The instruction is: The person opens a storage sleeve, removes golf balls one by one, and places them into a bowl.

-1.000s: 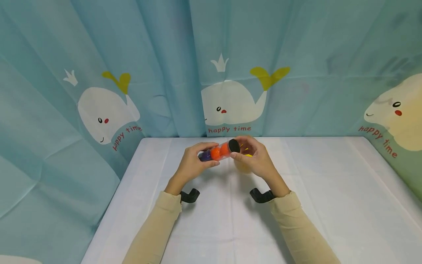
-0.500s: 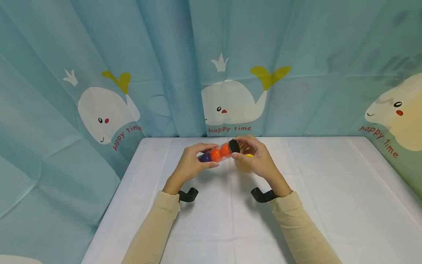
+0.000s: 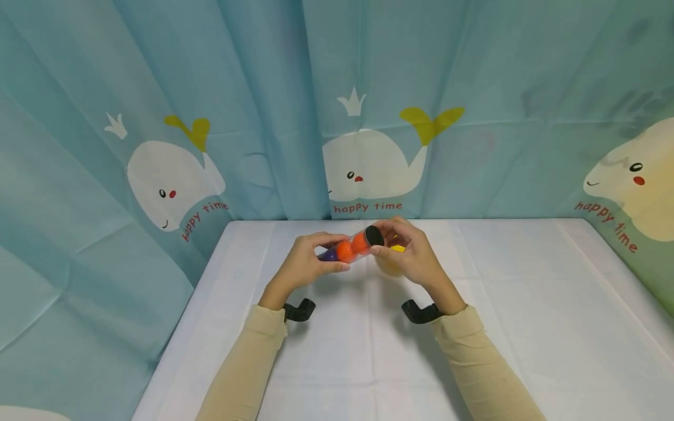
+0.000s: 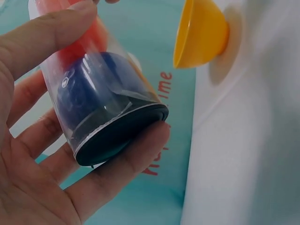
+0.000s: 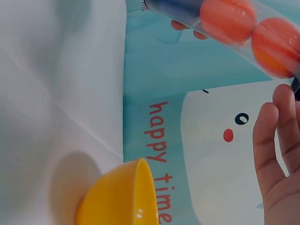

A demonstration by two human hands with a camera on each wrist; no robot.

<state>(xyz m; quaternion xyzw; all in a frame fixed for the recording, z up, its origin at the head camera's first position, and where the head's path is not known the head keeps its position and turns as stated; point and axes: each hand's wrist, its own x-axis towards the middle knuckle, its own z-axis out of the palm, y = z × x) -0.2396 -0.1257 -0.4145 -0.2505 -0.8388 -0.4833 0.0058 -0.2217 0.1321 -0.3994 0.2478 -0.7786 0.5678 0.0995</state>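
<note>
Above the table, my left hand grips the lower left part of a clear plastic tube. Two orange balls and a dark blue ball show through its wall. A black cap closes the blue-ball end, with a left finger against it. The tube tilts up to the right, where my right hand pinches its black end between thumb and fingers. Behind the right hand, a yellow bowl stands on the table, partly hidden in the head view.
A white cloth covers the table. Around its back and sides hangs a blue curtain printed with whales. Each wrist wears a black camera mount, one on the left and one on the right.
Both hands and the tube have stayed almost still. Only a very slight shift of the head view shows.
</note>
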